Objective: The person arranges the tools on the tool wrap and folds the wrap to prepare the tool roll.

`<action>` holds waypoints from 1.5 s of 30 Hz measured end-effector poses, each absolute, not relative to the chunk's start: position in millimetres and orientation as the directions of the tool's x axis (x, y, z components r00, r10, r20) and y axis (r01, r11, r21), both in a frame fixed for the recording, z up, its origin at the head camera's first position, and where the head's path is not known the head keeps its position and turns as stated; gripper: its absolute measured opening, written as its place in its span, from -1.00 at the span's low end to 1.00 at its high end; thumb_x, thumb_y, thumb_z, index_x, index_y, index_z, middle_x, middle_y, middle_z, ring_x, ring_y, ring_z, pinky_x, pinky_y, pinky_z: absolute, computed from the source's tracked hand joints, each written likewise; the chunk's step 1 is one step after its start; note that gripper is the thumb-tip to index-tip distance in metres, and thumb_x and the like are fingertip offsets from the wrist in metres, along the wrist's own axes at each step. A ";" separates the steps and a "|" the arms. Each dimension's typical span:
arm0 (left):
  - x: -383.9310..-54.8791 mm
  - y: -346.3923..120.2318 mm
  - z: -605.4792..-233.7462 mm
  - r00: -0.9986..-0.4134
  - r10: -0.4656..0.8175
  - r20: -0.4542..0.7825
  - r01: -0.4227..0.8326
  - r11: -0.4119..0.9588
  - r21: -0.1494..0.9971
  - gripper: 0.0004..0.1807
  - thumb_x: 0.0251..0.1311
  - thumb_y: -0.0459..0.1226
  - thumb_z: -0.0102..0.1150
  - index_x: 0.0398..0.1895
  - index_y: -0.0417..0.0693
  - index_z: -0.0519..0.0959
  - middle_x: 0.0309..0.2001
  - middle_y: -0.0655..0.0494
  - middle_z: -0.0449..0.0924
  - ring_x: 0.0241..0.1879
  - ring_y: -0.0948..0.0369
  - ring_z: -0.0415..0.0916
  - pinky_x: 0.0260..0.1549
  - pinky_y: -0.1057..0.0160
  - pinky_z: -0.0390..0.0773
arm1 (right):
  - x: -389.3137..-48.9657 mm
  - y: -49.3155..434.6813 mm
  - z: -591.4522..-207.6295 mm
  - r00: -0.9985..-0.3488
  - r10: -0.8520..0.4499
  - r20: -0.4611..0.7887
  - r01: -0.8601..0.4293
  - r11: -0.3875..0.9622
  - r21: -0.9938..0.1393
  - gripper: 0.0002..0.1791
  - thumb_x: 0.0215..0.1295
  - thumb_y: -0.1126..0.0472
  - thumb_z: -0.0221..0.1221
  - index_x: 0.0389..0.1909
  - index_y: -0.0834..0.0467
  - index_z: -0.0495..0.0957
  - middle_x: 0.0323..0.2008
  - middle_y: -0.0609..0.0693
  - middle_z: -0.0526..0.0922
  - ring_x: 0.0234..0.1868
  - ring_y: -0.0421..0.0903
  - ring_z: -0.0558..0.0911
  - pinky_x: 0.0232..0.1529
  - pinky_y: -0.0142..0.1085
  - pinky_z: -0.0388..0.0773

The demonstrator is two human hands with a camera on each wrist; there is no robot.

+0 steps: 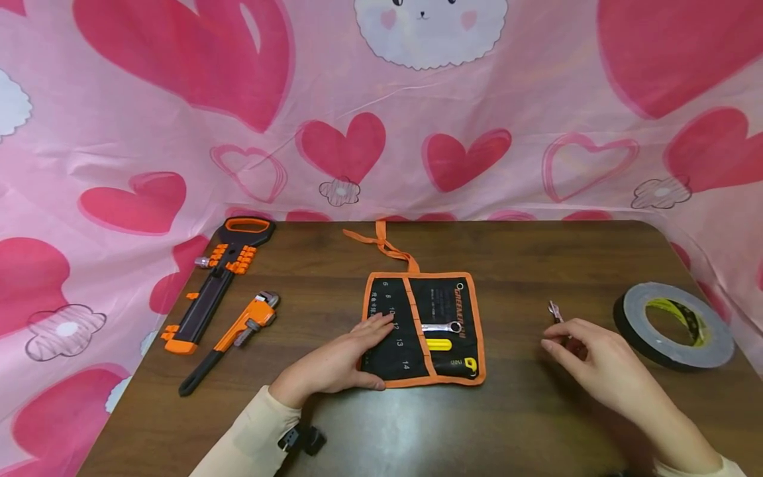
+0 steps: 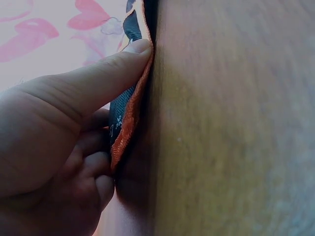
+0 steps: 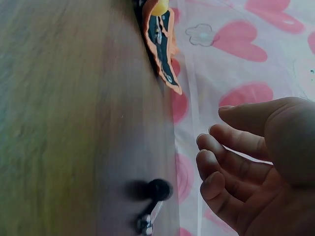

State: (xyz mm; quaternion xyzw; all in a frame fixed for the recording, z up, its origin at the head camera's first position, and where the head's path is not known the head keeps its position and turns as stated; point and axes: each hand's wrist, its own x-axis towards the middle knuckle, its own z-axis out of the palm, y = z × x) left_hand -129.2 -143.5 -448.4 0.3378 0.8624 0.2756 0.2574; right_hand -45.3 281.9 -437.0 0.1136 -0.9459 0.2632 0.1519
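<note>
Head view: A black, orange-trimmed tool pouch (image 1: 411, 354) is laid on the brown surface (image 1: 512, 424). From its pockets a silver ring-ended wrench (image 1: 441, 327) and a yellow handle (image 1: 440, 344) protrude; their other ends are concealed. The numbered pocket panel (image 1: 401, 331) is partly covered by the left hand (image 1: 336, 361), whose grip is outstretched, rested on the pouch, nothing clasped. A small metal tool (image 1: 555, 311) is partly hidden by the right hand (image 1: 605, 361); a tape roll (image 1: 715, 344) is placed farther right.

Left wrist view: The pouch's edge is touched by the thumb; the pouch is cut off at the top and its lettering cannot be read.

Right wrist view: The grip of the right hand is loosely bent, thumb and fingers apart, with nothing held. The pouch is cropped above; a black-and-silver item (image 3: 158, 190) is blurred and cannot be identified.
</note>
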 end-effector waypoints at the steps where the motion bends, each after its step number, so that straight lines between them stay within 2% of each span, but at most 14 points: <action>1: -129.3 -143.6 -448.2 -0.639 0.725 -0.257 0.441 0.619 0.650 0.10 0.24 -0.03 0.59 0.74 -0.02 0.16 0.78 0.12 -0.03 0.78 0.04 -0.16 0.68 -0.18 0.10 | -44.4 283.4 -437.4 -0.927 -0.128 0.352 -0.292 0.836 -0.465 -0.76 0.16 0.34 0.54 -0.21 0.00 0.77 -0.43 -0.37 0.55 -0.41 -0.49 0.40 -0.42 -0.54 0.29; 8: -129.2 -143.6 -447.0 -0.638 0.725 -0.259 0.438 0.618 0.653 0.10 0.23 -0.04 0.59 0.74 -0.02 0.17 0.78 0.13 -0.03 0.79 0.04 -0.16 0.68 -0.18 0.10 | -38.0 291.7 -440.8 -0.940 -0.073 0.334 -0.239 0.839 -0.489 -0.74 0.16 0.35 0.54 -0.26 -0.05 0.75 -0.45 -0.35 0.57 -0.42 -0.50 0.41 -0.43 -0.54 0.29; 15: -129.4 -143.7 -447.1 -0.637 0.726 -0.260 0.439 0.619 0.652 0.10 0.24 -0.03 0.59 0.74 -0.02 0.17 0.78 0.13 -0.03 0.79 0.05 -0.16 0.68 -0.18 0.11 | -32.9 296.8 -442.9 -0.962 -0.013 0.272 -0.152 0.855 -0.496 -0.79 0.19 0.33 0.52 -0.25 0.00 0.75 -0.39 -0.22 0.68 -0.41 -0.50 0.40 -0.42 -0.51 0.29; 25: -129.9 -143.6 -448.5 -0.643 0.719 -0.265 0.434 0.626 0.648 0.10 0.22 -0.01 0.60 0.74 -0.01 0.18 0.78 0.15 -0.02 0.78 0.07 -0.14 0.68 -0.16 0.12 | -30.4 303.0 -447.4 -0.977 0.044 0.210 -0.063 0.876 -0.478 -0.89 0.29 0.24 0.49 -0.26 0.08 0.73 -0.53 -0.20 0.51 -0.48 -0.45 0.32 -0.47 -0.37 0.26; 34: -130.4 -143.9 -448.5 -0.643 0.720 -0.261 0.432 0.622 0.653 0.10 0.23 -0.01 0.60 0.74 0.00 0.17 0.78 0.15 -0.03 0.79 0.07 -0.15 0.68 -0.17 0.12 | -35.0 306.8 -449.6 -0.984 0.081 0.157 0.001 0.890 -0.457 -0.81 0.31 0.11 0.49 -0.31 0.10 0.69 -0.50 -0.16 0.50 -0.49 -0.44 0.30 -0.45 -0.35 0.24; 45: -131.3 -144.1 -449.8 -0.639 0.720 -0.270 0.426 0.624 0.655 0.10 0.23 0.00 0.59 0.74 0.01 0.18 0.78 0.18 -0.02 0.78 0.08 -0.15 0.68 -0.16 0.12 | -40.4 308.9 -452.9 -0.992 0.114 0.049 0.082 0.897 -0.435 -0.76 0.33 0.05 0.48 -0.35 0.11 0.68 -0.52 -0.16 0.49 -0.51 -0.37 0.31 -0.44 -0.33 0.24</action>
